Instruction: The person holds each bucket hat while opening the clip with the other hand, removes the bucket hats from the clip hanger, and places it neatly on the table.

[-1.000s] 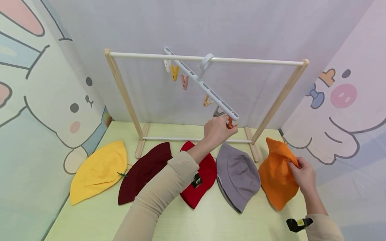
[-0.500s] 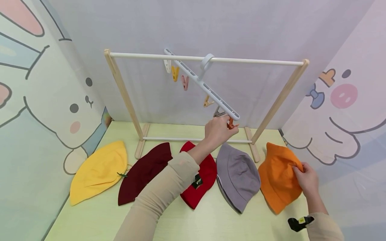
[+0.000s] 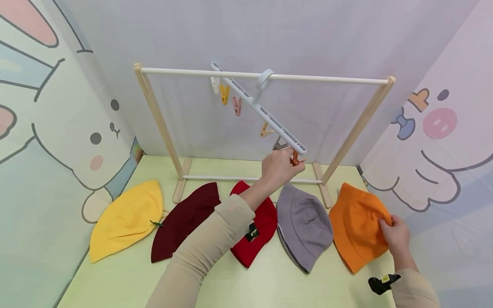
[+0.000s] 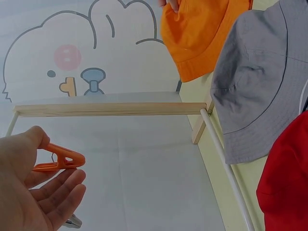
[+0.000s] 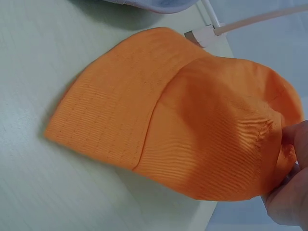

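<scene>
My left hand (image 3: 280,166) pinches an orange clothespin (image 4: 62,159) at the near end of a pale blue hanger (image 3: 256,105). The hanger hooks over the white bar (image 3: 327,78) of a small wooden rack. At the right, my right hand (image 3: 396,234) grips the crown of an orange bucket hat (image 3: 358,229) between thumb and fingers. In the right wrist view the hat's brim points away from that hand, close over the table. A grey bucket hat (image 3: 306,224) lies just left of the orange one.
Beneath my left arm lies a red hat (image 3: 265,218); left of it are a maroon hat (image 3: 192,214) and a yellow hat (image 3: 127,218). White (image 3: 215,84), yellow (image 3: 224,94) and pink (image 3: 236,105) clothespins hang at the hanger's far half. Rack posts (image 3: 358,128) stand either side.
My right hand has moved slightly right and down with the orange hat, whose brim has swung lower and flattened out. The left hand stays almost still on the clothespin.
</scene>
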{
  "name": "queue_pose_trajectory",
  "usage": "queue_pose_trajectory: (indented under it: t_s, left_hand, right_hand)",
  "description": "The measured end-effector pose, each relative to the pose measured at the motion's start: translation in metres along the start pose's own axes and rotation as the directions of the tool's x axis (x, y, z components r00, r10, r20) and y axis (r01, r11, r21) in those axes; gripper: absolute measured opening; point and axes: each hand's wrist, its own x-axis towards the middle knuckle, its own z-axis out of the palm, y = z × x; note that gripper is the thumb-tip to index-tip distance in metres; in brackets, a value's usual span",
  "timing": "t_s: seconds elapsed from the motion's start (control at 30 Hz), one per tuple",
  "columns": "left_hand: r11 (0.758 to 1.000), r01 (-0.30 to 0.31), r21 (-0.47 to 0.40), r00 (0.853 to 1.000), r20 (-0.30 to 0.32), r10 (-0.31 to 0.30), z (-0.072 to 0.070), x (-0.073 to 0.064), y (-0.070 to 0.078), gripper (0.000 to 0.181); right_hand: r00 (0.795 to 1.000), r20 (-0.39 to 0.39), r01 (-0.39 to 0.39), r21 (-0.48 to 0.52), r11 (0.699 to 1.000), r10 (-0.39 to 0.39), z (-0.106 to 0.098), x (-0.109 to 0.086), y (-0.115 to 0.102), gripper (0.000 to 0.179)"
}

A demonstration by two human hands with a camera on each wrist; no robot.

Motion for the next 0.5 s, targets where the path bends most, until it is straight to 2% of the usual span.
queue_pose_trajectory:
  t_s: [0.27,0.5]
  left_hand:
    - [1.000,0.002,0.002,1.000,0.008,-0.002,-0.0002,0.0000,-0.0005,0.017]
    - [1.000,0.013,0.004,1.000,0.020,-0.013,-0.0008,-0.0004,-0.0003,0.017]
  right_hand:
    - [1.000,-0.017,0.005,-0.053,0.999,-0.006,0.0029,-0.0017,0.0098,0.035]
    - [0.999,0.022,0.031,-0.181,0.983,-0.027,0.0014,-0.0014,0.0099,0.033]
